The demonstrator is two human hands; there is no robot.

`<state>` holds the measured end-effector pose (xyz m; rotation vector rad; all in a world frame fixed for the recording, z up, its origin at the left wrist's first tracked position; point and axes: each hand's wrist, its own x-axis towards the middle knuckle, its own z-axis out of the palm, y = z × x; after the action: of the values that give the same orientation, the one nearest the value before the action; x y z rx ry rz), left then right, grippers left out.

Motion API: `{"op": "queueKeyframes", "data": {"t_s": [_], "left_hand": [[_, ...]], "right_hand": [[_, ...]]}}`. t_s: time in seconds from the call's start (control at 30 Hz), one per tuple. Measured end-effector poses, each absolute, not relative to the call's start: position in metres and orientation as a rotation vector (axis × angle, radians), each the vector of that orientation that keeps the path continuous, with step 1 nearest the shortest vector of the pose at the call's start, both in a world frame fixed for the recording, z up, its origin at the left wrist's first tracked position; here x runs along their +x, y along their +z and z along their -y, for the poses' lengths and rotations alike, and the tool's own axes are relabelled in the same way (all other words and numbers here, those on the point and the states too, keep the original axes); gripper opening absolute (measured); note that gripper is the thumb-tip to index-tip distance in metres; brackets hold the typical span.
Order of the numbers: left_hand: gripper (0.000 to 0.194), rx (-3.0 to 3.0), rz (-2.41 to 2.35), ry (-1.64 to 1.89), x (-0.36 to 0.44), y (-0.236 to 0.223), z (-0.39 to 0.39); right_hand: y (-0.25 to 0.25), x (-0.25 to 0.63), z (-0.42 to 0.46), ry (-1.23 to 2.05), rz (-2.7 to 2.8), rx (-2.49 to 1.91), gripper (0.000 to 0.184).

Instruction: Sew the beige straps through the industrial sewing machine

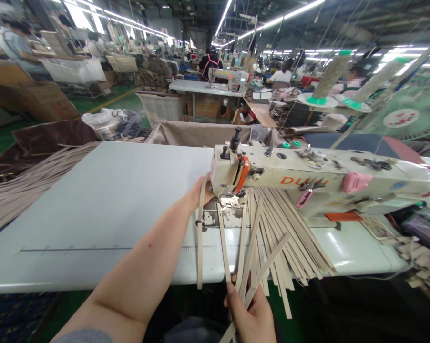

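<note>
A cream sewing machine (308,178) stands on a white table (104,209). My left hand (200,190) reaches to the left side of the machine's head, by the needle; its fingers are hidden behind the head, and a beige strip (199,243) loops over it and hangs down past the table's front edge. My right hand (252,317) is low at the table's front edge, fingers closed on the near end of a beige strip (224,243) that runs up to the needle plate. Several more beige strips (282,238) fan out under the machine arm.
A heap of beige strips (29,183) lies at the table's left edge beside dark brown material (46,138). A fan (408,114) and two thread cones (329,78) stand at the right. Scraps (422,262) pile at far right. Other people work at machines behind.
</note>
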<state>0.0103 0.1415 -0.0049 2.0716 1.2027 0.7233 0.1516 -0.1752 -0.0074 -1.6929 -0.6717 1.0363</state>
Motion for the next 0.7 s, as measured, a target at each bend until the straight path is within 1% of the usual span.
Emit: {"op": "queueKeyframes", "data": {"t_s": [0.1, 0.23, 0.47, 0.6, 0.7], "left_hand": [[0.037, 2.021, -1.222, 0.804, 0.014, -0.002, -0.136], [0.036, 1.969, -1.306, 0.817, 0.018, 0.005, -0.131], [0.04, 2.002, -1.385, 0.784, 0.018, 0.009, -0.132], [0.032, 1.968, -1.365, 0.807, 0.02, 0.008, -0.131], [0.026, 1.961, -1.357, 0.812, 0.021, 0.007, -0.13]], "right_hand": [[-0.006, 0.151, 0.174, 1.015, 0.695, -1.706, 0.076], [-0.008, 0.15, 0.172, 0.994, 0.697, -1.698, 0.071], [-0.016, 0.15, 0.17, 0.966, 0.733, -1.732, 0.068], [-0.016, 0.148, 0.169, 0.965, 0.7, -1.719, 0.072], [-0.014, 0.147, 0.168, 0.966, 0.7, -1.715, 0.069]]}}
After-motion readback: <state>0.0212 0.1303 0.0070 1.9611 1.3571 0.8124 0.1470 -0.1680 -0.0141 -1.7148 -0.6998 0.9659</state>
